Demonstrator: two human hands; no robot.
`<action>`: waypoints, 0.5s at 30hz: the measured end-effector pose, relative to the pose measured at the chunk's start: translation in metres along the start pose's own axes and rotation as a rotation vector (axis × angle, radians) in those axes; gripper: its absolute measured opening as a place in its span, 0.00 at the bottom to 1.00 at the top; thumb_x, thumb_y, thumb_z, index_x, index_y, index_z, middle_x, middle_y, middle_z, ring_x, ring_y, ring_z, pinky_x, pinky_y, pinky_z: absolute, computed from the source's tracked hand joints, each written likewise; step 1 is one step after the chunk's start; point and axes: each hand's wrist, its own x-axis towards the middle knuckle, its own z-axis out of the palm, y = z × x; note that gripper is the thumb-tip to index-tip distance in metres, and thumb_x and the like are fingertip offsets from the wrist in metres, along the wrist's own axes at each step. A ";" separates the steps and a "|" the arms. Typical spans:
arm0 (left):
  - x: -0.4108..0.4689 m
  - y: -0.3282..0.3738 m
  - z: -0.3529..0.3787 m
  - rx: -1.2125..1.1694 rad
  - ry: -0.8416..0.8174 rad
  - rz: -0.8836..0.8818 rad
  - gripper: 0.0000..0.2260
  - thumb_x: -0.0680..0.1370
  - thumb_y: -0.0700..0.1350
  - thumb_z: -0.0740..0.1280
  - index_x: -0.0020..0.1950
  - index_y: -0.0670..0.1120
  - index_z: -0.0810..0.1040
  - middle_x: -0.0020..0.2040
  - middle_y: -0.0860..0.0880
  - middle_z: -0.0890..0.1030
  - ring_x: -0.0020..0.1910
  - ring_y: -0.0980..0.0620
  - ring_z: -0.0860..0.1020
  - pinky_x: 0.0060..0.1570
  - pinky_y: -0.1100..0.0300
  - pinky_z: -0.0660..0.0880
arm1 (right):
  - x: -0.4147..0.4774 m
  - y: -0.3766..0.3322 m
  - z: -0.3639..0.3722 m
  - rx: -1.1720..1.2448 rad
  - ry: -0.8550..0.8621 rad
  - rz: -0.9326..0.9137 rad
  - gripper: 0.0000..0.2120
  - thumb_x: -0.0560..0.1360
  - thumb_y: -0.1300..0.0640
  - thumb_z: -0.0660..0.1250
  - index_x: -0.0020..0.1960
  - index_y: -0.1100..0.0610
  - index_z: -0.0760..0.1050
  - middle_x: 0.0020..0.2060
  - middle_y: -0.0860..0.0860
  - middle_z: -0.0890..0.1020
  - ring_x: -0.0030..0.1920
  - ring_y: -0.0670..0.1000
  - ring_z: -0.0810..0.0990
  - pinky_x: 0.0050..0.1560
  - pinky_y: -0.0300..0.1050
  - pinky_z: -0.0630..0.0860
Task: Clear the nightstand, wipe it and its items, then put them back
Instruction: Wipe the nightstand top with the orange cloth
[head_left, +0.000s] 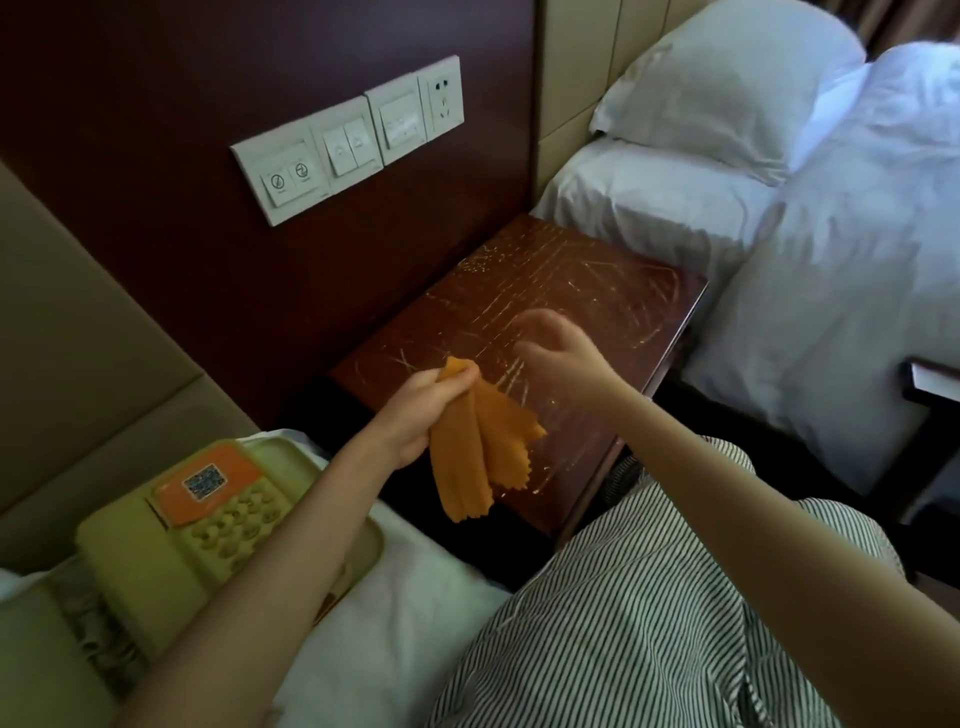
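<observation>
The dark brown nightstand (587, 291) stands between two beds, its scratched top bare. My left hand (421, 410) grips an orange cloth (478, 452) by one end above the nightstand's front left corner, and the cloth hangs down in folds. My right hand (558, 351) hovers over the middle of the top, fingers loosely spread and holding nothing, a short way right of the cloth. A yellowish telephone (171, 525) with an orange label lies on a tray (291, 452) on the bed at lower left.
A row of white wall switches and a socket (353, 140) sits above the nightstand. A white bed with a pillow (727, 88) fills the right side. A dark piece of furniture (930, 384) shows at the right edge. My striped clothing (649, 623) covers the lower middle.
</observation>
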 end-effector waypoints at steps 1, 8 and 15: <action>-0.001 0.004 0.000 -0.011 -0.017 -0.005 0.15 0.78 0.53 0.62 0.55 0.44 0.78 0.46 0.47 0.82 0.48 0.51 0.80 0.47 0.57 0.75 | -0.006 -0.004 0.004 0.084 -0.140 0.004 0.14 0.79 0.52 0.61 0.65 0.47 0.69 0.58 0.45 0.74 0.52 0.43 0.76 0.52 0.40 0.75; -0.005 0.019 -0.005 0.022 -0.041 -0.045 0.18 0.80 0.55 0.56 0.56 0.46 0.78 0.51 0.45 0.82 0.54 0.48 0.79 0.55 0.51 0.75 | -0.018 0.004 0.022 0.150 -0.396 0.117 0.19 0.76 0.54 0.67 0.66 0.46 0.68 0.58 0.48 0.77 0.57 0.49 0.77 0.56 0.47 0.76; 0.006 -0.009 -0.007 0.354 0.382 0.314 0.19 0.79 0.55 0.61 0.69 0.53 0.67 0.61 0.56 0.70 0.60 0.54 0.72 0.56 0.58 0.71 | -0.026 0.012 0.023 0.297 -0.230 0.178 0.08 0.77 0.57 0.65 0.56 0.48 0.73 0.53 0.51 0.78 0.51 0.51 0.78 0.47 0.44 0.77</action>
